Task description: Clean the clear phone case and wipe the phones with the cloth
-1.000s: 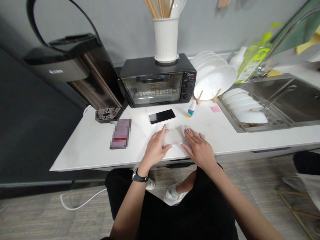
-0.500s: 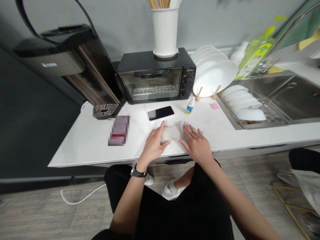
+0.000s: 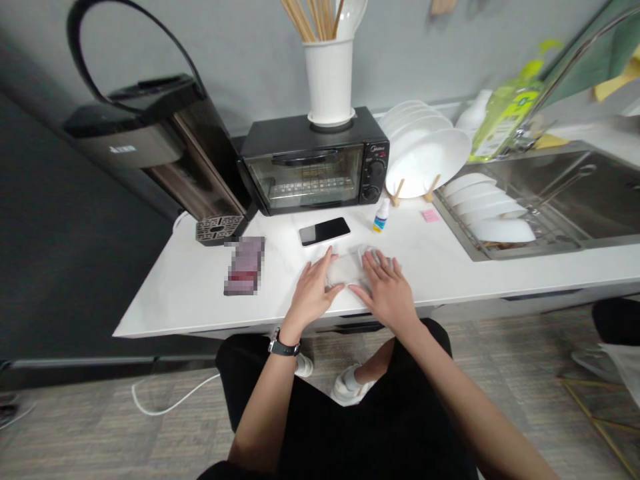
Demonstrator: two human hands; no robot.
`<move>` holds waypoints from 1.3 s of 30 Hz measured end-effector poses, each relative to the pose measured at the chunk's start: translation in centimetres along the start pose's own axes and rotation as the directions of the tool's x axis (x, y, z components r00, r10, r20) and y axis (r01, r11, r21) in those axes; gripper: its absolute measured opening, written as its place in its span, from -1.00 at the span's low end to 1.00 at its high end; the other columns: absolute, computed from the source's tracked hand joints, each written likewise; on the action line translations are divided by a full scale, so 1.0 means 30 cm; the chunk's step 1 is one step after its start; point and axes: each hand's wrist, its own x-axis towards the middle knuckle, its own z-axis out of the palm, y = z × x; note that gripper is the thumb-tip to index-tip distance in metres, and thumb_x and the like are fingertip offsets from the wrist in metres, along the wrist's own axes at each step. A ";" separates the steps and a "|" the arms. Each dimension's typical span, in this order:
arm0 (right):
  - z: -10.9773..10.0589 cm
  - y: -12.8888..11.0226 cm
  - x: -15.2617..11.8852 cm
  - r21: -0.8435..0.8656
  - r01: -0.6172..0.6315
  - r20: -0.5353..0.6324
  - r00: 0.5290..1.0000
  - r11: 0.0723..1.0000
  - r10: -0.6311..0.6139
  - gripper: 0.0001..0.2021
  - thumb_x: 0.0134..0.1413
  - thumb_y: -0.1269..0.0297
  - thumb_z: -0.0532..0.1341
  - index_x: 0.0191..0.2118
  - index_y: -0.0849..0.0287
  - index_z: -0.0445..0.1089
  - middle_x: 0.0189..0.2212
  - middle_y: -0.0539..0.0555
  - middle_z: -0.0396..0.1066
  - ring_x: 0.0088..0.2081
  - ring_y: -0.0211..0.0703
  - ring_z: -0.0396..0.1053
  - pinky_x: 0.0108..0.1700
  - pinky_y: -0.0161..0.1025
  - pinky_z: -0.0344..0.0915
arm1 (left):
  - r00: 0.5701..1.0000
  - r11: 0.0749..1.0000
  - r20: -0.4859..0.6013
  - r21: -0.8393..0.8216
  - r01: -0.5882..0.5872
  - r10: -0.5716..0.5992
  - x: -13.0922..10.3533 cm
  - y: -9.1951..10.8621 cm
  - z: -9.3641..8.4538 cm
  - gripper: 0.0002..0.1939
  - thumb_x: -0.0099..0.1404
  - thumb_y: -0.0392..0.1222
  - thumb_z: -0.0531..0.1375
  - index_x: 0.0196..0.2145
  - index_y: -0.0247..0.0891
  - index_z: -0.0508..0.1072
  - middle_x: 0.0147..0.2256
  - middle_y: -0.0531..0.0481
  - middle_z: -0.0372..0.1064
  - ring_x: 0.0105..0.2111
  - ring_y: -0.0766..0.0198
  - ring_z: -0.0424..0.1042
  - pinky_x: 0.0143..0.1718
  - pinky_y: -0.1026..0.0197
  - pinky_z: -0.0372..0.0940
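Lying on the counter (image 3: 180, 300) in front of the phone (image 3: 325, 231), the pale packet (image 3: 345, 269), which seems to be wrapped in plastic, has the left hand (image 3: 311, 292) at its left end with fingers spread, and the right hand (image 3: 389, 292) laid flat, unclenched, over its right end.
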 end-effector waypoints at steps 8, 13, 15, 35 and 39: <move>-0.021 0.041 -0.005 0.149 0.150 0.045 0.986 0.977 -0.158 -0.61 -0.07 0.20 -0.05 -0.05 0.08 0.01 -0.06 -0.06 0.03 0.00 -0.22 -0.14 0.02 -0.16 -0.10 | 0.999 0.999 0.048 0.046 -0.017 0.014 -0.001 -0.001 -0.023 -0.32 0.06 -0.25 0.01 0.03 -0.18 -0.36 0.01 0.01 -0.10 -0.01 0.25 -0.13 0.00 0.12 -0.26; -0.052 0.192 -0.025 0.332 -0.106 -0.020 0.993 0.937 0.120 -0.68 0.01 0.27 -0.21 -0.14 0.05 0.14 -0.18 -0.07 0.20 -0.11 -0.23 0.10 -0.12 -0.19 0.12 | 0.992 0.990 0.115 0.127 -0.063 0.048 0.030 0.005 -0.063 -0.36 0.08 -0.20 0.01 0.03 -0.22 -0.29 0.03 -0.04 -0.19 0.02 0.23 -0.24 -0.02 0.11 -0.23; -0.053 0.205 -0.023 0.420 -0.184 -0.055 0.972 0.889 0.227 -0.66 0.01 0.24 -0.22 -0.16 0.11 0.17 -0.21 -0.03 0.24 -0.18 -0.20 0.18 -0.18 -0.21 0.18 | 0.990 0.978 0.118 0.187 -0.096 0.075 0.062 -0.007 -0.086 -0.37 0.07 -0.15 0.01 0.02 -0.25 -0.26 0.06 -0.06 -0.32 0.03 0.21 -0.31 -0.03 0.12 -0.22; -0.063 0.219 -0.038 0.637 -0.234 -0.076 0.929 0.734 0.362 -0.70 -0.08 0.12 -0.10 -0.31 0.08 0.27 -0.35 -0.03 0.32 -0.31 -0.13 0.25 -0.26 -0.19 0.20 | 0.999 0.871 0.049 0.491 -0.018 -0.007 0.258 -0.134 -0.091 -0.67 0.16 -0.18 -0.15 -0.11 -0.32 0.08 -0.23 -0.12 0.20 -0.26 0.21 0.18 -0.25 0.17 0.00; -0.068 0.217 -0.040 0.616 -0.260 -0.068 0.923 0.743 0.379 -0.69 -0.08 0.11 -0.12 -0.30 0.09 0.27 -0.35 -0.03 0.32 -0.32 -0.13 0.26 -0.28 -0.19 0.21 | 1.000 0.896 -0.019 0.444 0.018 -0.011 0.235 -0.104 -0.136 -0.68 0.17 -0.15 -0.18 -0.13 -0.28 0.08 -0.26 -0.07 0.20 -0.29 0.23 0.18 -0.26 0.18 0.00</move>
